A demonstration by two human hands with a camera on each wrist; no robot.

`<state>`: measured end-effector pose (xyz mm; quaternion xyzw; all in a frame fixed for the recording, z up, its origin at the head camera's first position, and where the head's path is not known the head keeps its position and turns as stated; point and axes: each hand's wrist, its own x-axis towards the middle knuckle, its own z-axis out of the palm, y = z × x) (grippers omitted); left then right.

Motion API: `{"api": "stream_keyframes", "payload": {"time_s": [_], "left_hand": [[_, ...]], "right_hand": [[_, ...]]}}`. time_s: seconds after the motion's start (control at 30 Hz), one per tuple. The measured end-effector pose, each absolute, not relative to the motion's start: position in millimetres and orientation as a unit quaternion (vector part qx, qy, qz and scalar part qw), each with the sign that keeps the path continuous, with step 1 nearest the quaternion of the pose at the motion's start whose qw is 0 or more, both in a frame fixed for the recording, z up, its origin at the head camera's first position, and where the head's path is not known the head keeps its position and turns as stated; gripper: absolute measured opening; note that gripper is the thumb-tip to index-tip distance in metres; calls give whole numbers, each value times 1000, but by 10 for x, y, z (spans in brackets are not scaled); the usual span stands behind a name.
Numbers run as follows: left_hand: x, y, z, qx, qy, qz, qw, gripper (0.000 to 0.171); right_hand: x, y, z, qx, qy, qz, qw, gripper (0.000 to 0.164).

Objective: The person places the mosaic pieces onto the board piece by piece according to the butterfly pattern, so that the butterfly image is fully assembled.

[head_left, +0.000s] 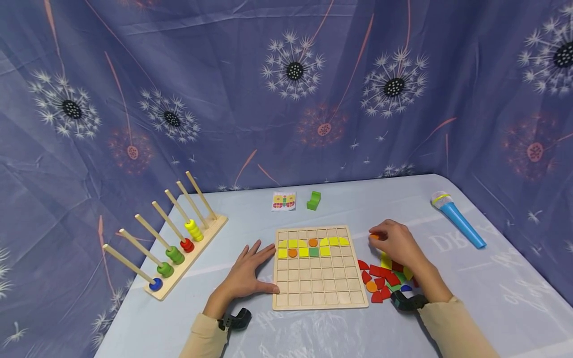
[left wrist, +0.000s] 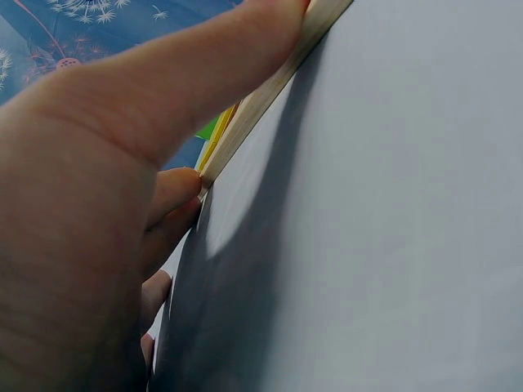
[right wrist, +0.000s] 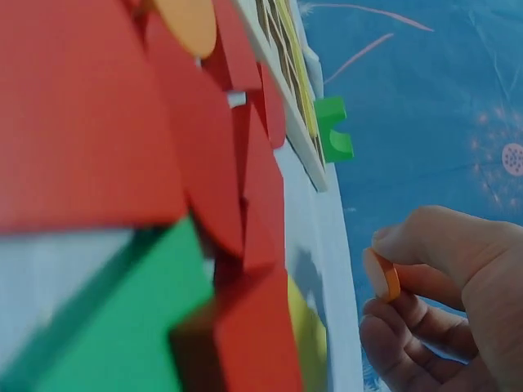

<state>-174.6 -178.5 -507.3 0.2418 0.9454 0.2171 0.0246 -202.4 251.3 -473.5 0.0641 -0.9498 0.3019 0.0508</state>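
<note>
A wooden grid board (head_left: 320, 286) lies on the table, its upper rows holding yellow pieces (head_left: 304, 252), two orange discs (head_left: 293, 253) and a green square (head_left: 314, 252). My left hand (head_left: 245, 272) rests at the board's left side, fingers spread, with thumb and index fingertip touching its edge. In the right wrist view, an orange disc (right wrist: 392, 282) is pinched between the thumb and fingers of my right hand (right wrist: 441, 286). That hand is right of the board, just beyond a loose pile of red pieces (head_left: 379, 271), with green, yellow, blue and orange ones among them.
Behind the board lie a butterfly pattern card (head_left: 284, 201) and a notched green block (head_left: 313, 200). A peg stand (head_left: 207, 241) with coloured beads is on the left. The blue toy microphone (head_left: 461, 223) lies far right. A patterned curtain (head_left: 224, 99) hangs behind the table.
</note>
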Motion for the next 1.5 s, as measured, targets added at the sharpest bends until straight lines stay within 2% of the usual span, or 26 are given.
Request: {"api": "stream_keyframes", "payload": {"time_s": [0.27,0.8,1.0,1.27,1.5], "left_hand": [[-1735,-1782,-5057,246,944,218,22,113],[-1741,-1789,-5075,241,946,216,25,113],[-1741,-1788,-5076,241,946,214,25,112],[-1747,-1787,-5072,244,946,212,24,112],[-1740,-1786,-5068,245,945,214,25,112]], "right_hand": [[-2062,2317,-4711,80,-945,314,46,28],[-2085,1929,-4723,177,-927,328,52,23],[-2065,1783,-4714,202,-925,320,34,24],[-2078,1722,-4763,242,-922,301,1,17],[-2082,1734,-4803,263,-921,288,9,20]]}}
